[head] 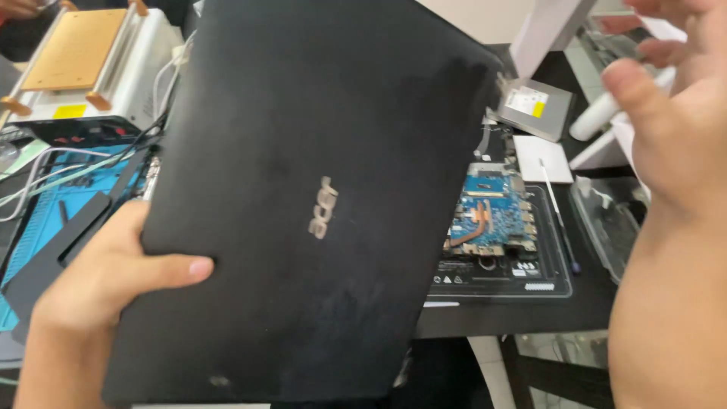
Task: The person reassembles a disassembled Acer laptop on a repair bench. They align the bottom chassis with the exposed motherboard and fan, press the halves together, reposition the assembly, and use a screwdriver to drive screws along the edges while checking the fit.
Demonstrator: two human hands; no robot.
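Note:
My left hand grips the left edge of a black laptop lid, thumb on its dusty outer face, holding it tilted up toward me. The lid fills the middle of the view and hides much of the desk behind it. My right hand is raised at the right edge, fingers spread, holding nothing and clear of the lid. Behind the lid's right edge lies an opened laptop base with a blue circuit board and copper heat pipe exposed.
A blue work mat with cables lies at left, below a white machine with an orange top plate. A silver drive, a white card, a thin tool and a clear plastic tray sit at right.

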